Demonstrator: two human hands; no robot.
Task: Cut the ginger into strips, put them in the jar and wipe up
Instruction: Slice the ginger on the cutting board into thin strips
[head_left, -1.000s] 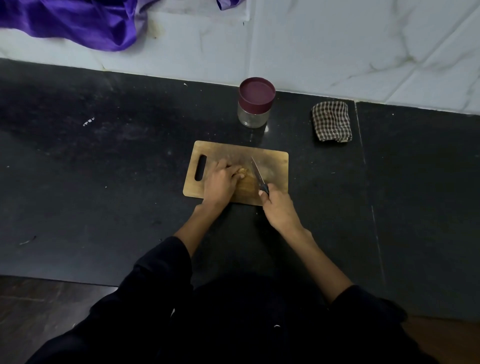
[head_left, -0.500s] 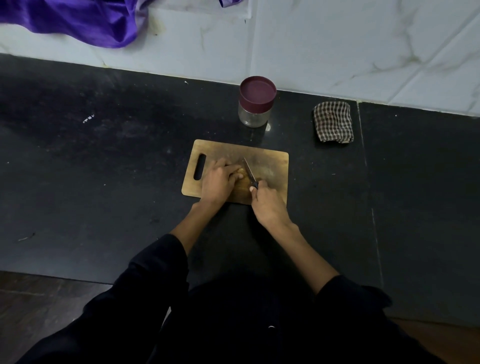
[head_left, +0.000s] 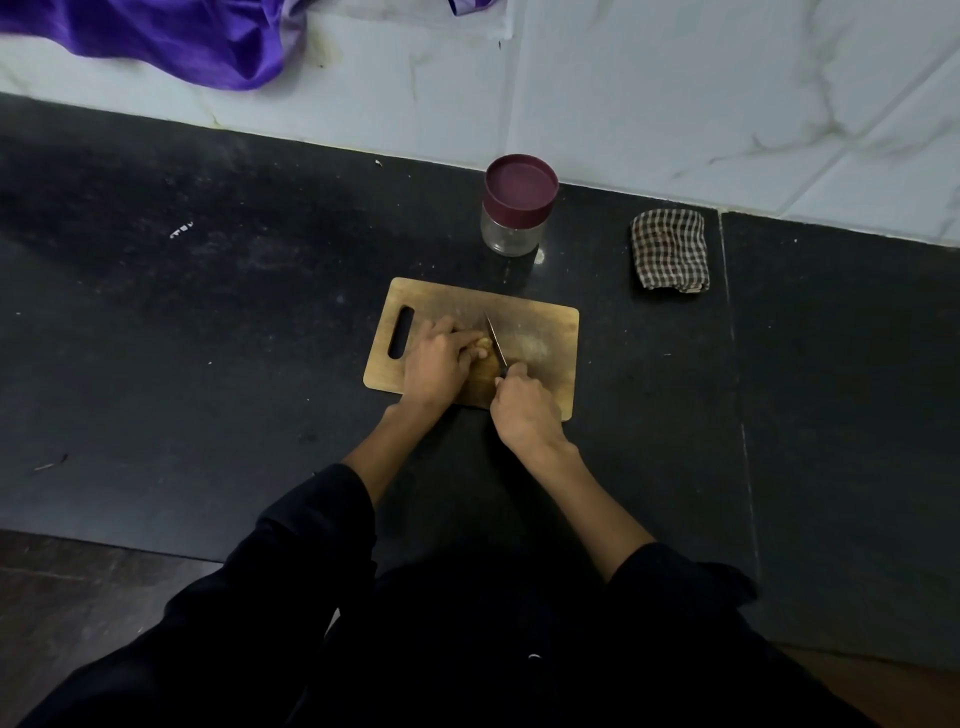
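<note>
Ginger (head_left: 483, 347) being cut on a wooden cutting board (head_left: 540, 332), frame centre.
Left hand (head_left: 436, 364) pins the ginger with curled fingers; right hand (head_left: 524, 410) has its grip closed round a knife (head_left: 495, 343), blade against the ginger.

Ginger (head_left: 484, 347) on board (head_left: 540, 332) — jar (head_left: 518, 205) lidded

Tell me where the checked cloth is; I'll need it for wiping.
In the head view, the checked cloth lies folded on the black counter, right of the jar, near the wall.

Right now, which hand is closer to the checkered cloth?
The right hand. It grips the knife on the cutting board, below and left of the checkered cloth. The left hand holds the ginger, farther left.
</note>
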